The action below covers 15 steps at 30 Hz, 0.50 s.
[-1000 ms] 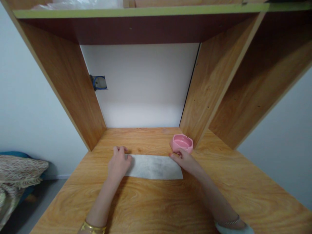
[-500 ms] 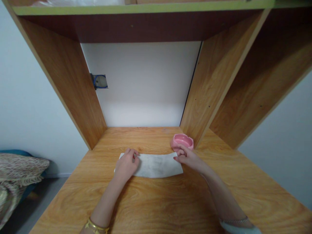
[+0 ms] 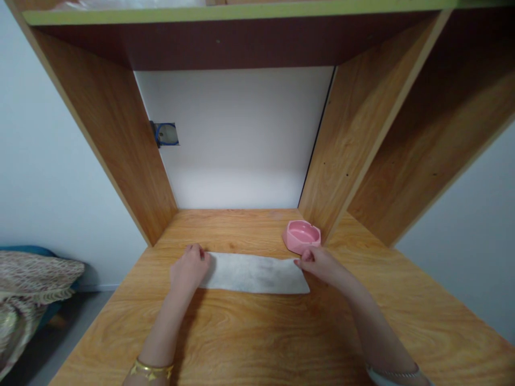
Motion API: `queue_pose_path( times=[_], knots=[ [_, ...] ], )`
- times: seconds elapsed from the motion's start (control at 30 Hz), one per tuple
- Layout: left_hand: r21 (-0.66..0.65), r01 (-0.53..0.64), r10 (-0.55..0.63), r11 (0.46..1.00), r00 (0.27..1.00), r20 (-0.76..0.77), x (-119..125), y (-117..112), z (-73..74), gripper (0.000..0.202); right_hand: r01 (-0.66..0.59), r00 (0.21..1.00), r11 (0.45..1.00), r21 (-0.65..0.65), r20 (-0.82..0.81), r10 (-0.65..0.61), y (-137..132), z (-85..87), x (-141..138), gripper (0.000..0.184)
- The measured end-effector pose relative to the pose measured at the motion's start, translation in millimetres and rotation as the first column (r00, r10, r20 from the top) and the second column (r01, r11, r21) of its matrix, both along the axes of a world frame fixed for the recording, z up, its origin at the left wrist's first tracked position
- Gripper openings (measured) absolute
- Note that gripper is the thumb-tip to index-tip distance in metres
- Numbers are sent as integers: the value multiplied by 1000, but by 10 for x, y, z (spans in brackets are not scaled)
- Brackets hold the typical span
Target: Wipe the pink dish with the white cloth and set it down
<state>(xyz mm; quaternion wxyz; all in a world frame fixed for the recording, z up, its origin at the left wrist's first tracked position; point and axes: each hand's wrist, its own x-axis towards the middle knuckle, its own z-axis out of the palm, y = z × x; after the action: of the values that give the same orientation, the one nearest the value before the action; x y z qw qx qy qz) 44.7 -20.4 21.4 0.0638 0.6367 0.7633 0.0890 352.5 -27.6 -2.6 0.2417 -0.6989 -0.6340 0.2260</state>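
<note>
A long white wipe (image 3: 253,273) with grey smudges lies flat across the wooden desktop, folded or cut to a strip. At its left end, my left hand (image 3: 189,271) pinches the upper corner with fingers closed, hiding part of that edge. The upper right corner is between the thumb and fingers of my right hand (image 3: 322,265). Just behind my right hand stands a pink ashtray (image 3: 298,245) with angled sides, hollow and upright; my fingertips overlap its lower edge in the view, and whether they touch I cannot tell.
The desktop (image 3: 249,343) runs under a wooden shelf unit. An upright wooden panel (image 3: 333,155) rises right behind the ashtray, another panel (image 3: 108,145) at the left. An uncovered wall box (image 3: 167,134) shows blue wire. A fringed blanket (image 3: 36,279) lies at far left.
My left hand has slid left to the wipe's end, and the strip is now stretched longer and straighter. My right hand has shifted slightly right and nearer me, with its corner.
</note>
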Motion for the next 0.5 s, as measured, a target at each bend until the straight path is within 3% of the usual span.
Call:
queue_pose_path(
  times=[0.17,0.3,0.5],
  knots=[
    [-151,-64,59,986,998,-36,-142,17,26,47,-135,990,975,-178,24,141,-69,44,19,33],
    [-168,-50,43,984,998,-47,-160,16,5,50,-171,985,975,-140,-42,166,-77,69,-25,27],
    [-157,-3,-2,988,999,-32,-121,26,-42,39,-176,970,983,-60,-182,162,-54,75,-50,26]
  ],
)
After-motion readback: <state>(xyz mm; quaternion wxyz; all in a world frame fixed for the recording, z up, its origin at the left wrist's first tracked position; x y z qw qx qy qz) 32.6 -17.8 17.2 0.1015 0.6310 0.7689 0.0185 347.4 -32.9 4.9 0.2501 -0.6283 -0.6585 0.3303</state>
